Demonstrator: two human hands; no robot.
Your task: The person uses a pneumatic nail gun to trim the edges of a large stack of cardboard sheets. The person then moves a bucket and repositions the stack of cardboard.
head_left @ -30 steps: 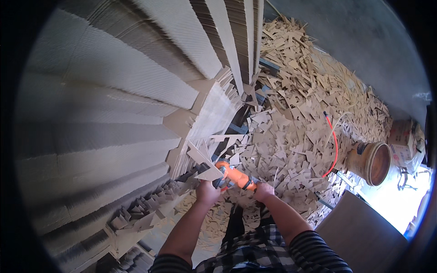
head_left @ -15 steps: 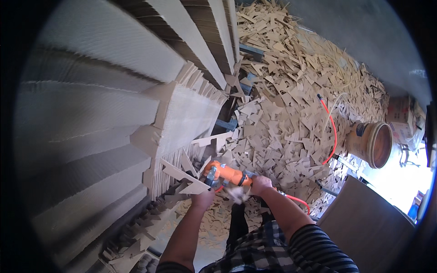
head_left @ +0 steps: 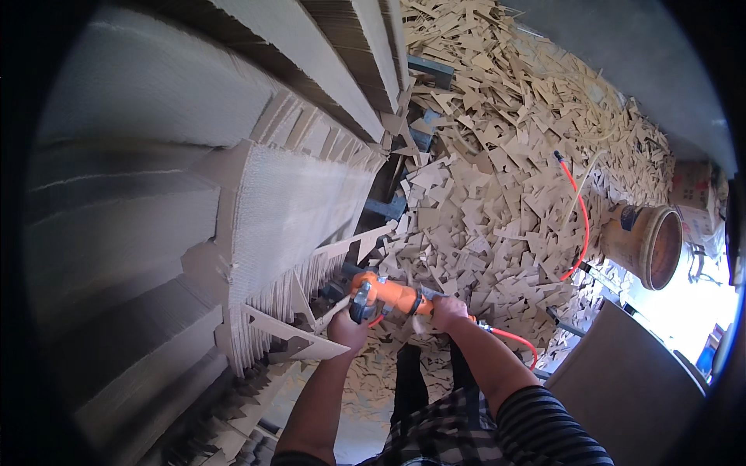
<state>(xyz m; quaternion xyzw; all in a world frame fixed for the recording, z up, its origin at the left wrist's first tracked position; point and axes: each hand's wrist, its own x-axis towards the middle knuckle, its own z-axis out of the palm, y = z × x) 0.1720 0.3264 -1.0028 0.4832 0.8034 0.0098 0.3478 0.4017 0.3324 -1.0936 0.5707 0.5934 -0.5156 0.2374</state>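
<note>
My right hand point(head_left: 448, 312) is wrapped round the rear grip of an orange air tool point(head_left: 394, 294). Closed against the dark front part of its head is my left hand point(head_left: 347, 329), its fingers partly hidden. A red hose point(head_left: 513, 337) trails from the tool's rear end. The head sits close to the ragged lower edge of a tall stack of die-cut cardboard sheets point(head_left: 287, 202). A jagged strip of cardboard waste point(head_left: 291, 332) sticks out from the stack beside my left wrist.
Cardboard offcuts point(head_left: 497, 210) cover the floor thickly. Another red hose point(head_left: 577, 210) lies over them near a tipped bucket point(head_left: 660, 247). A large brown board point(head_left: 629, 373) stands at the lower right. Blue-grey metal bars point(head_left: 386, 208) jut out under the stack.
The stack's near face and the waste strip now appear farther left and lower in view. Both hands and the tool have barely shifted. The floor things appear slightly farther right.
</note>
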